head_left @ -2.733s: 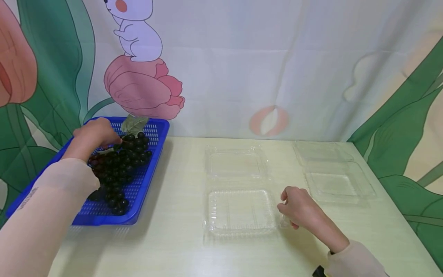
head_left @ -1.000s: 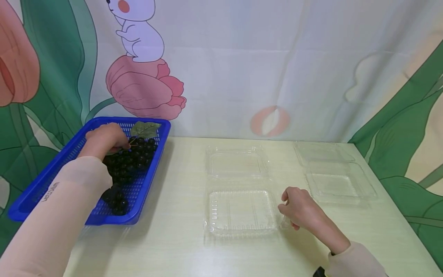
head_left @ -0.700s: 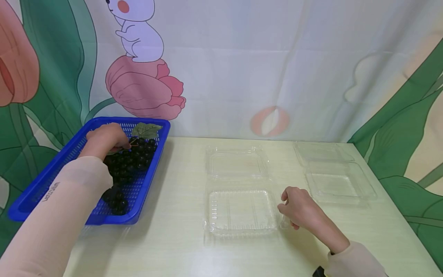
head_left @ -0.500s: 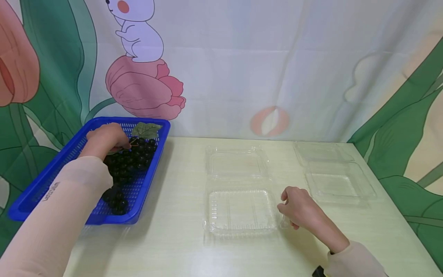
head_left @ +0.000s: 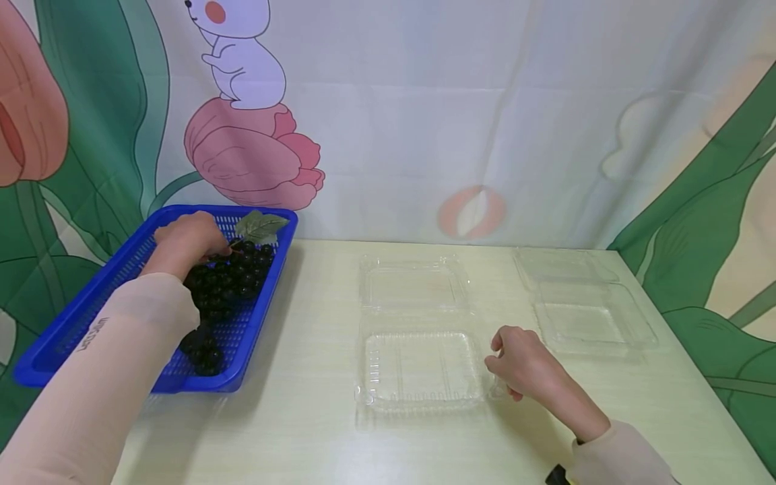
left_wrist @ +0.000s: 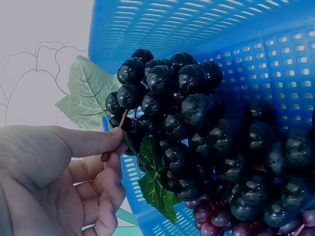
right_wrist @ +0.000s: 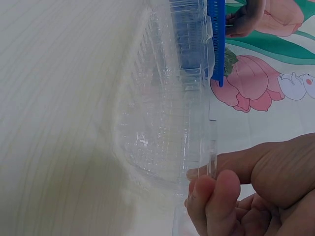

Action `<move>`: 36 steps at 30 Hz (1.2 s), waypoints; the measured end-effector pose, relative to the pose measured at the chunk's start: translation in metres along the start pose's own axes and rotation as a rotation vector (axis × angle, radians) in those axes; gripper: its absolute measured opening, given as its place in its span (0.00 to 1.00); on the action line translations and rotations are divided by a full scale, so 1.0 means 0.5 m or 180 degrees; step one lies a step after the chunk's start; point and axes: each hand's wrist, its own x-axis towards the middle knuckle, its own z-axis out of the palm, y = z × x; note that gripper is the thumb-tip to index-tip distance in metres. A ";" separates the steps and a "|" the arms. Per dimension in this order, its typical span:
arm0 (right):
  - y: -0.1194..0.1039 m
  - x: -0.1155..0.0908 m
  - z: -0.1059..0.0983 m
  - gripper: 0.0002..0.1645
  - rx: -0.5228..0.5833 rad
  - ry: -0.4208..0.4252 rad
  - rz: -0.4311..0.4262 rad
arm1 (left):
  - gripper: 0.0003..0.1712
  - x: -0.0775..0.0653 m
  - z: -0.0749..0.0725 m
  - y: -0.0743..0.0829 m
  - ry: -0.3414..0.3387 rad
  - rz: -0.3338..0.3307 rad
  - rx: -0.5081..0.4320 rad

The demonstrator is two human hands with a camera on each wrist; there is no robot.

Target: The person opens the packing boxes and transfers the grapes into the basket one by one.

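In the left wrist view my left hand (left_wrist: pixel 64 169) pinches the reddish stem (left_wrist: pixel 124 118) of a bunch of black grapes (left_wrist: pixel 177 123) between thumb and forefinger. Green leaves (left_wrist: pixel 87 93) hang from that stem. The bunch is inside the blue plastic basket (head_left: pixel 273 293), at the head view's left. My right hand (head_left: pixel 529 364) pinches the right edge of an opened clear plastic clamshell box (head_left: pixel 421 370), thumb on one side and fingers on the other, as the right wrist view shows. The box lies flat, its lid (head_left: pixel 415 288) folded back behind it.
A second opened clear clamshell box (head_left: pixel 582 323) lies at the right of the pale table (head_left: pixel 327 438). Dark red grapes (left_wrist: pixel 214 216) lie lower in the basket, beside the black ones. Behind the table hangs a printed cloth (head_left: pixel 388 121).
My left hand has shifted right inside the basket, now gripping the stem, and the leaf and grapes moved right with it. Lately it has risen slightly. My right hand keeps its place on the box.
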 end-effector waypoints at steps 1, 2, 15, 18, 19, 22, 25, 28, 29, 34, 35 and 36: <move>0.000 0.000 0.000 0.16 0.0005 0.0000 0.0000 | 0.35 0.001 0.001 -0.001 0.0019 0.0011 0.0013; 0.000 0.000 0.000 0.16 0.0006 0.0002 -0.0001 | 0.37 0.002 0.001 -0.002 0.0029 0.0015 0.0028; -0.001 -0.004 0.001 0.18 0.0024 0.0021 0.0020 | 0.45 0.008 0.006 -0.004 0.0113 0.0090 0.0043; -0.002 -0.005 0.000 0.18 0.0027 0.0023 0.0033 | 0.45 0.007 0.008 -0.002 0.0170 0.0095 0.0055; -0.003 -0.005 0.000 0.18 0.0032 0.0023 0.0035 | 0.44 0.006 0.008 -0.001 0.0188 0.0098 0.0060; -0.003 -0.005 0.000 0.18 0.0048 0.0022 0.0024 | 0.43 0.002 0.009 0.003 0.0222 0.0105 0.0072; -0.002 -0.005 0.000 0.18 0.0056 0.0022 0.0011 | 0.43 0.001 0.010 0.004 0.0243 0.0112 0.0075; -0.002 -0.005 0.000 0.17 0.0059 0.0026 0.0008 | 0.43 0.000 0.011 0.004 0.0252 0.0115 0.0073; -0.002 -0.005 0.000 0.17 0.0061 0.0025 0.0010 | 0.43 0.000 0.011 0.004 0.0251 0.0114 0.0076; -0.001 -0.004 0.000 0.18 0.0071 0.0008 0.0020 | 0.42 -0.001 0.013 0.003 0.0223 0.0107 0.0082; -0.001 -0.004 0.000 0.18 0.0071 0.0003 0.0023 | 0.42 -0.001 0.013 0.003 0.0221 0.0110 0.0084; -0.002 -0.004 0.000 0.18 0.0068 0.0001 0.0025 | 0.42 0.000 0.014 0.002 0.0219 0.0114 0.0086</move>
